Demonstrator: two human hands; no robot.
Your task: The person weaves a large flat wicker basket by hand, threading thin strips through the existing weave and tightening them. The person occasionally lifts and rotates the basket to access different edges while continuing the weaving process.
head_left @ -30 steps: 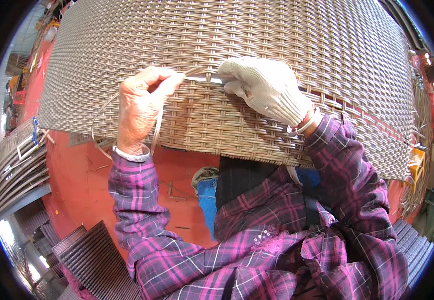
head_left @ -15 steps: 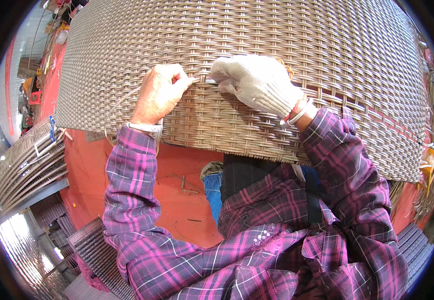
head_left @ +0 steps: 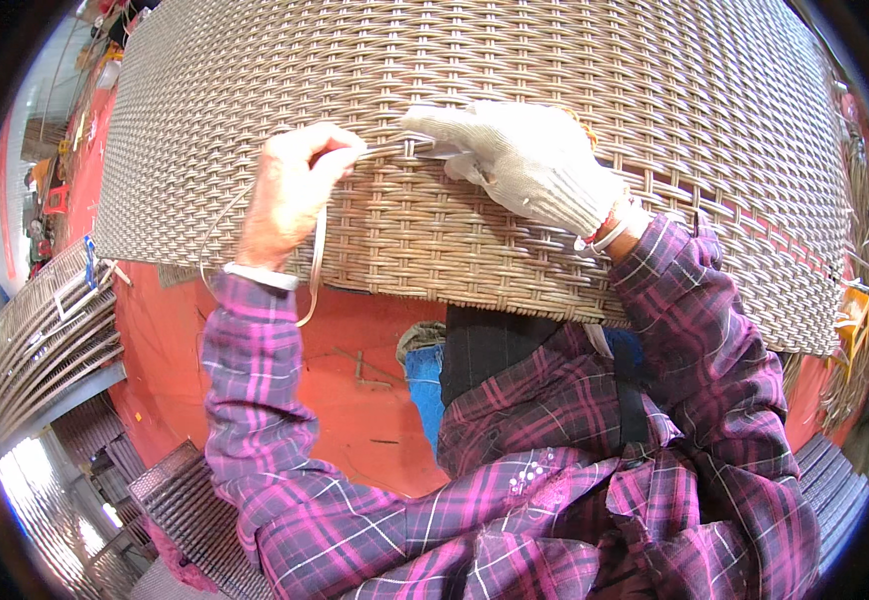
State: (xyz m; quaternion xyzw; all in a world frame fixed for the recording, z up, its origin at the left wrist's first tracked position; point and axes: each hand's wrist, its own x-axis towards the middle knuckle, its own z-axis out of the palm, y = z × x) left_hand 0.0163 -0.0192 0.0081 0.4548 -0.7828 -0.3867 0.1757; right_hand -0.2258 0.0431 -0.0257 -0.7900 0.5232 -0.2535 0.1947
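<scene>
A large woven rattan panel [head_left: 455, 230] in beige-brown spreads before me, its near edge over my lap. My bare left hand [head_left: 290, 190] pinches a pale rattan strand [head_left: 318, 255] between thumb and fingers. From that pinch a short taut length runs right into the weave; the rest loops down past my wrist. My right hand [head_left: 520, 165], in a white knit glove, is closed low over the weave just right of where the strand enters. A flat, shiny tip shows under its fingers and an orange bit shows behind it, seemingly a thin tool mostly hidden by the glove.
A long gap in the weave [head_left: 715, 205] runs to the right of my gloved hand. Curved woven frames [head_left: 55, 320] are stacked at the left. Below lies a red floor [head_left: 355, 400] with scraps. An orange-yellow object [head_left: 853, 320] stands beyond the panel's right edge.
My left hand has moved left and slightly away from the right hand, drawing a longer length of strand out of the weave. The gloved hand has shifted slightly, its index finger straighter.
</scene>
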